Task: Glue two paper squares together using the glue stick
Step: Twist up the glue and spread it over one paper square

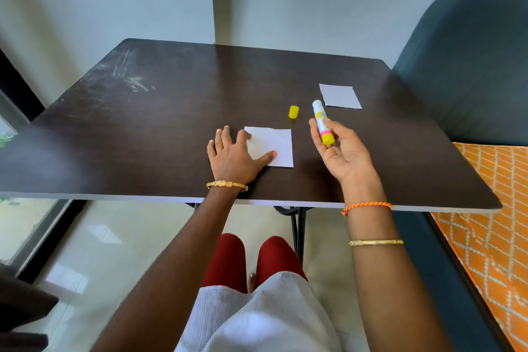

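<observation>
One white paper square [275, 144] lies on the dark table [143, 123] in front of me. My left hand [233, 156] rests flat on its left edge, fingers spread, thumb pressing the paper. My right hand [338, 151] is raised just right of that square and holds the uncapped glue stick [322, 121], white body with a yellow base, tip pointing up and away. The yellow cap [293, 112] stands on the table behind the near square. A second white paper square [340, 96] lies farther back on the right.
A dark teal chair [471, 66] stands against the table's right side. An orange patterned cushion [491, 223] lies at the lower right. The wall runs close behind the table. Table legs [297, 226] and my knees are under the near edge.
</observation>
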